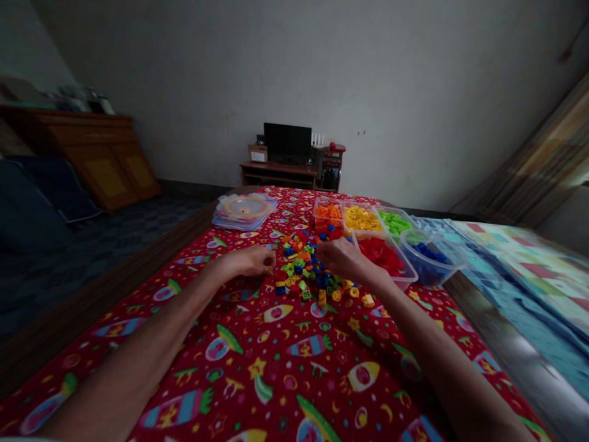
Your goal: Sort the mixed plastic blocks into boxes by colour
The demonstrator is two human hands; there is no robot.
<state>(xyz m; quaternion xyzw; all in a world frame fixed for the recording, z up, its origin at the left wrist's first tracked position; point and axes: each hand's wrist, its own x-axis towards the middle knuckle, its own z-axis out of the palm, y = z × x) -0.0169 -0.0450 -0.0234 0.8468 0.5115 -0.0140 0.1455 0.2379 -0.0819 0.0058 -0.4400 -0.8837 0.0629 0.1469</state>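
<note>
The small toy bricks (299, 268), of many colours, lie in a loose heap on the red printed cloth (276, 368), which covers the worktop (501, 319). The heap is between the two hands. The left hand (261, 260) is just beside its left edge, with the fingers curled inward and narrow; I cannot tell whether a brick is inside them. The right hand (339, 255) is over the right part of the heap, the back of the hand upward and the fingers bent down toward the bricks. Its fingertips are not clear, so I cannot tell if it holds one.

Just beside the right hand, on its right side, is a clear box with red pieces (380, 255), and next to it a round tub with blue pieces (430, 250). Behind these stand, from left to right, the orange pieces (329, 213), yellow pieces (361, 219) and green pieces (392, 223), also in clear containers. Beyond the left hand lies a stack of clear lids (243, 212).
</note>
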